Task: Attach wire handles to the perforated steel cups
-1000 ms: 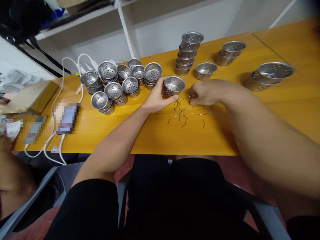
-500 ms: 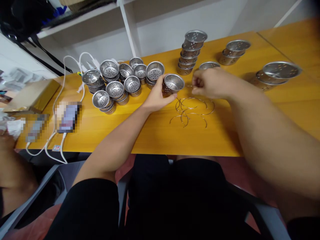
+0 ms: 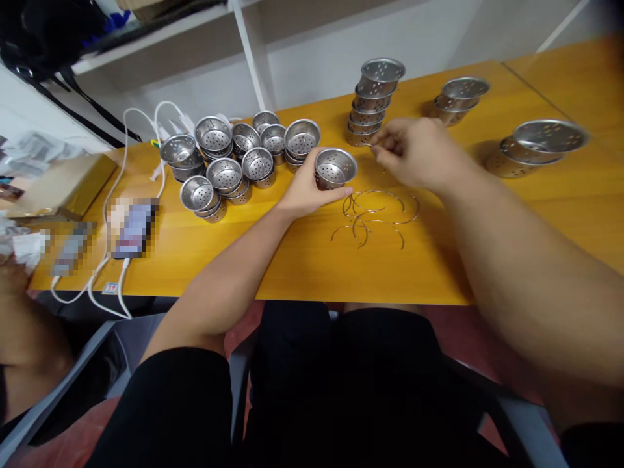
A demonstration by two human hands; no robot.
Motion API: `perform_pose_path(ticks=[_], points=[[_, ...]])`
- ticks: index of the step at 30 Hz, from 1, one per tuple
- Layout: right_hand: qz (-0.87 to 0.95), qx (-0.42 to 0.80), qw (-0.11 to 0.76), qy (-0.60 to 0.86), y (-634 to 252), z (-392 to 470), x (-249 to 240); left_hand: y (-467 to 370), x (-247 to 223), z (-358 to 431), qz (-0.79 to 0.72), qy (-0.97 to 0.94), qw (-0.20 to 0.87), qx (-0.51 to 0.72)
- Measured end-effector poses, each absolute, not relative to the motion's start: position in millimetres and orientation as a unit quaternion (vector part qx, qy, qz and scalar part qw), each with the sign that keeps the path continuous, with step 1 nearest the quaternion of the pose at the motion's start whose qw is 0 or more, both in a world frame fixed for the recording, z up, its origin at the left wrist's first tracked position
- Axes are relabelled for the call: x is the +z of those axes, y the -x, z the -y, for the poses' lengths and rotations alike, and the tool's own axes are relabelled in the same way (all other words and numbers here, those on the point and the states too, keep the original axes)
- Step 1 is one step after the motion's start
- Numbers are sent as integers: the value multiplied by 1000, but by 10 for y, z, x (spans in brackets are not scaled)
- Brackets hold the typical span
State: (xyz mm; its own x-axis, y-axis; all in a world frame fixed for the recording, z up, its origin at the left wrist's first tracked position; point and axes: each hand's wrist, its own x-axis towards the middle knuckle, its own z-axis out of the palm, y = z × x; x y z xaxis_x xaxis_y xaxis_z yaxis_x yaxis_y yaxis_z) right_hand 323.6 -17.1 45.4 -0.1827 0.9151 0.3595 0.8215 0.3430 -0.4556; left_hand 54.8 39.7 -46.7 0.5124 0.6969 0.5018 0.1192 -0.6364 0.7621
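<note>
My left hand (image 3: 305, 188) is wrapped round a perforated metal cup (image 3: 336, 170), its open mouth tilted up toward me. Just right of that cup, my right hand (image 3: 412, 153) pinches a thin metal wire (image 3: 367, 145); only a short end shows past the fingertips. Several curved wire pieces (image 3: 402, 240) lie loosely on the table below the two hands. Behind my right hand rises a tall stack of perforated cups (image 3: 373, 104).
Nested cups (image 3: 224, 174) cluster left of my left hand. Shorter cup stacks stand at the back right (image 3: 463, 94) and right (image 3: 548, 140). A plugged-in phone (image 3: 134, 231), white cables (image 3: 104, 221) and a cardboard box (image 3: 73, 188) occupy the left. Another person's arm (image 3: 29, 318) shows there.
My right hand has shifted slightly up and right, and a wire end now shows at its fingertips. It now hides a cup behind it. The held cup has moved slightly left and down.
</note>
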Motion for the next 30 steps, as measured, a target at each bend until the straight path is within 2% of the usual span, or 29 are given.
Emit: perform_pose_path(ticks=[12, 19, 26, 30], points=[[741, 111, 267, 606, -3116, 306, 609, -598, -519, -410, -237, -809, 342, 416], [734, 116, 279, 608, -3110, 299, 590, -549, -308, -265, -288, -825, 274, 403], [732, 121, 334, 581, -3118, 282, 544, -551, -327, -259, -284, -803, 346, 394], [725, 127, 338, 587, -3114, 282, 549, -556, -373, -289, -269, -807, 347, 395]])
